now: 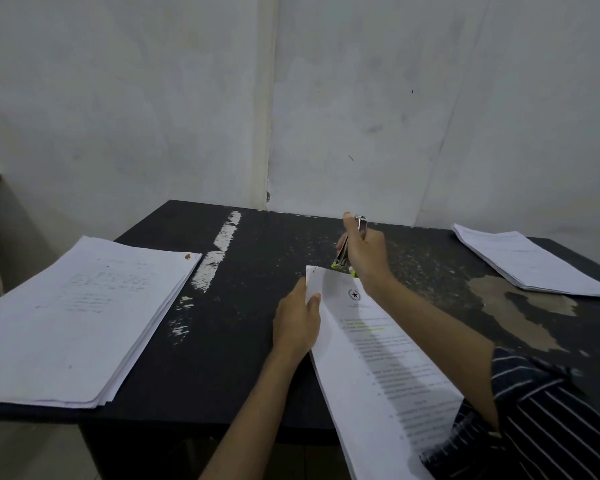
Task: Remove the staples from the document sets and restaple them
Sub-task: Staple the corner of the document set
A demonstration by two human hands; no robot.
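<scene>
A printed document set (378, 351) with a star emblem near its top lies tilted across the near right of the black table (250, 306). My left hand (298, 323) pinches its left edge close to the top corner, thumb on the page. My right hand (364, 254) grips a small metal stapler with yellow-green trim (343, 252), held just beyond the document's top edge near the upper left corner. The hand covers most of the stapler.
A thick stack of papers (73, 317) lies at the table's left. A thinner stack (530, 261) sits at the far right corner. The tabletop has white scuffs and a worn brown patch (513, 306) on the right. White walls stand close behind.
</scene>
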